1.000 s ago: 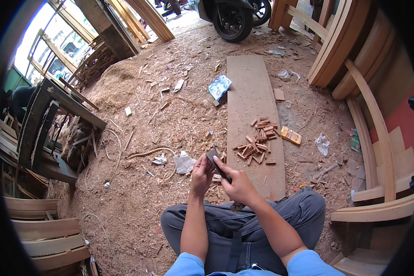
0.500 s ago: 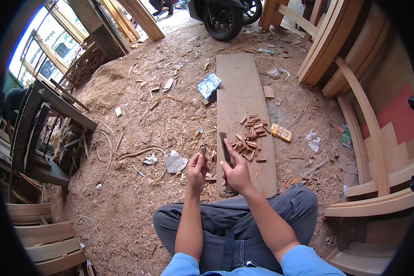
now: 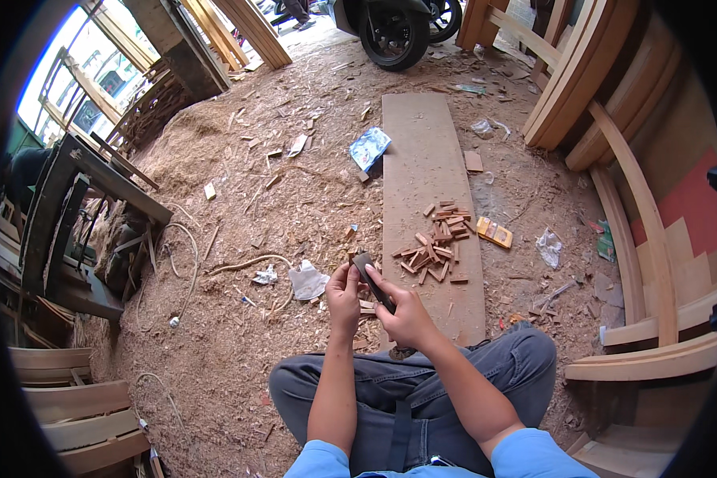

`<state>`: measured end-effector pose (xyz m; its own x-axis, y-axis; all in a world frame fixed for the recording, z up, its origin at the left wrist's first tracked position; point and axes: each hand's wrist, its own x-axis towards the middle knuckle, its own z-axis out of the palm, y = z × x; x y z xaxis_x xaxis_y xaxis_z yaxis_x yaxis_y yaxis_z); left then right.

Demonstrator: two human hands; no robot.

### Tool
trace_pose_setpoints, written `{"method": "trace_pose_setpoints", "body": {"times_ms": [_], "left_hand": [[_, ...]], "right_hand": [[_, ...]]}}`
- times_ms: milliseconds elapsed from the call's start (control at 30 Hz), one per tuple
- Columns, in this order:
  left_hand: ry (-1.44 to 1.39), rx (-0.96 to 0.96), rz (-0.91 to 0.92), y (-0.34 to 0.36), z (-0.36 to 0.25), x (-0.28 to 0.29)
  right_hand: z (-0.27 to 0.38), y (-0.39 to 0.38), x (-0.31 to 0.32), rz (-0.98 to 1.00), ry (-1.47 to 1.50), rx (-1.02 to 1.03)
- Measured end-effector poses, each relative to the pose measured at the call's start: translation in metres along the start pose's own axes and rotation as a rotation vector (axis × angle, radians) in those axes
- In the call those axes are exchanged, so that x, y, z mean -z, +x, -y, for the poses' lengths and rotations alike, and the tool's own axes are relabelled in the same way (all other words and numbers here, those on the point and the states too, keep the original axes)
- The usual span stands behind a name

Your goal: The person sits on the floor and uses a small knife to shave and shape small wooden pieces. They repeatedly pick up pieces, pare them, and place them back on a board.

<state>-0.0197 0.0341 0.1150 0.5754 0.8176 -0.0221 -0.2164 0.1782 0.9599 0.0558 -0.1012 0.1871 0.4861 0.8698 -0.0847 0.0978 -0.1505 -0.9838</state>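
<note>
My left hand (image 3: 343, 299) is closed around a small wooden piece, mostly hidden by its fingers. In my right hand (image 3: 404, 315) is a chisel (image 3: 377, 289) with a flat dark blade, held slantwise. The blade's end lies against the left fingertips and the small piece. The chisel's rough butt end shows below my right hand, above my lap. Just beyond the hands, a heap of small reddish-brown wood blocks (image 3: 438, 247) rests on a long flat board (image 3: 422, 151).
Wood shavings cover the floor. A yellow packet (image 3: 495, 232) sits right of the board, a blue packet (image 3: 370, 149) at its left edge. A white cloth (image 3: 307, 281) and a cord (image 3: 251, 262) lie to the left. Curved timbers (image 3: 653, 239) lean at right; a motorbike wheel (image 3: 393, 36) stands far ahead.
My right hand has tilted the chisel leftward, bringing its blade from over the board to the small piece at my left fingertips. The whole view has shifted slightly.
</note>
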Motion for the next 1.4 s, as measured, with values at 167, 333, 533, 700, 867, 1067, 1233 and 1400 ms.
{"method": "trace_pose_setpoints", "body": {"times_ms": [167, 333, 533, 700, 867, 1067, 1233, 1400], "left_hand": [[0.056, -0.063, 0.021, -0.003, -0.002, -0.002], [0.224, -0.154, -0.012, -0.001, -0.005, -0.007], [0.713, -0.372, 0.098, -0.016, -0.004, -0.016], [0.379, -0.116, -0.032, -0.015, 0.003, -0.021], [0.064, 0.07, -0.05, -0.005, 0.001, -0.005], [-0.189, 0.19, -0.06, -0.006, -0.003, -0.002], [-0.176, 0.262, -0.081, -0.003, -0.003, -0.007], [-0.159, 0.207, -0.023, -0.003, -0.003, -0.005]], "right_hand": [[-0.005, 0.001, -0.001, 0.024, -0.038, -0.024], [-0.022, 0.001, -0.007, -0.057, -0.039, 0.079], [-0.004, 0.022, 0.023, -0.397, 0.263, -0.223], [-0.009, 0.02, 0.064, -0.701, 0.414, -0.153], [-0.024, 0.012, 0.022, -0.291, 0.441, -0.066], [-0.013, 0.011, 0.004, -0.182, 0.355, -0.051], [-0.015, 0.008, 0.009, -0.156, 0.362, -0.11], [-0.014, 0.008, 0.007, -0.084, 0.383, -0.139]]}}
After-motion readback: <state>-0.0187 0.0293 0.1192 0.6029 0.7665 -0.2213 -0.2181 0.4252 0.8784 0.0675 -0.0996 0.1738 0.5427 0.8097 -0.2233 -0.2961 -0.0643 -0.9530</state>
